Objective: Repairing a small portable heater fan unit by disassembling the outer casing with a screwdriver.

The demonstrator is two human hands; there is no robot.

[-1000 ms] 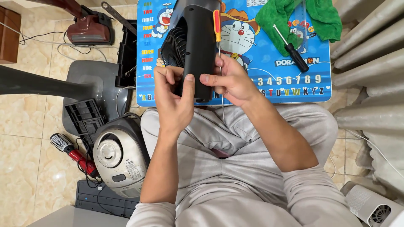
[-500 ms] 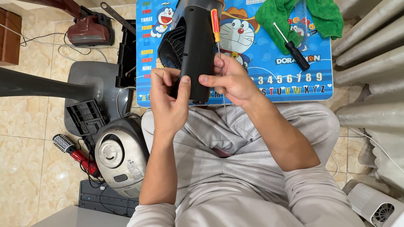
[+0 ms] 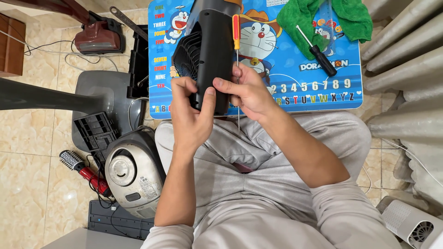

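Gripping the lower end of a tall black plastic appliance housing with a ribbed grille on its side, the left hand is seen with its thumb laid up against the housing's near face and its fingers curled around the grille side. The housing is stood on a blue cartoon-printed rectangular folding table top, at that top's near edge, just above the person's lap in grey trousers. The right hand is pressed against the housing's other side; its index finger is stretched across to meet the left thumb, and its remaining fingers are clenched around the thin metal shaft of a long screwdriver with a red and yellow handle. That screwdriver is held upright just beside the housing, handle up over the table top, tip hanging past the table edge over the lap.

Farther back on the table top, right of the housing, a second screwdriver with a black handle is laid slantwise, its tip touching a crumpled green cloth. Left of the table top, on the tiled floor, a silver rounded rice cooker is set, with a red-handled round hairbrush just beside it. A dark red handheld vacuum is placed near the table's far left corner.
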